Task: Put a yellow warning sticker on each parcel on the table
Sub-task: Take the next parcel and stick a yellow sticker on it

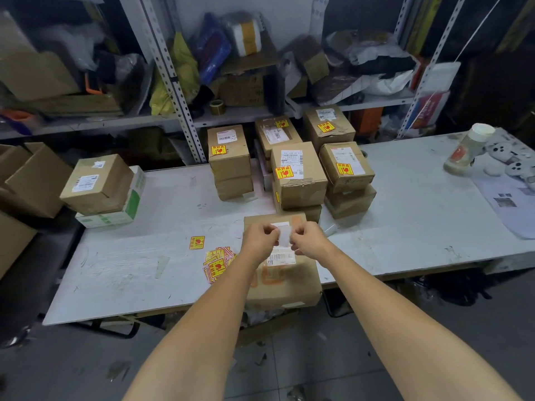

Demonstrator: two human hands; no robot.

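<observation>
Left hand [258, 237], right hand [307, 238]: fingertip pinch on one white slip [284, 238] (blank side up) over brown parcel [278, 287].

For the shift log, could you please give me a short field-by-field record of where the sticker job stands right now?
hands: left hand and right hand both pinch a small white sheet above the front parcel
front parcel: at the near edge of the table, no yellow sticker visible
supply: sticker pile lies left of the front parcel; a single sticker lies apart
back stacks: at least five boxes show yellow stickers
left parcel: on a green-and-white box, no yellow sticker visible
</observation>
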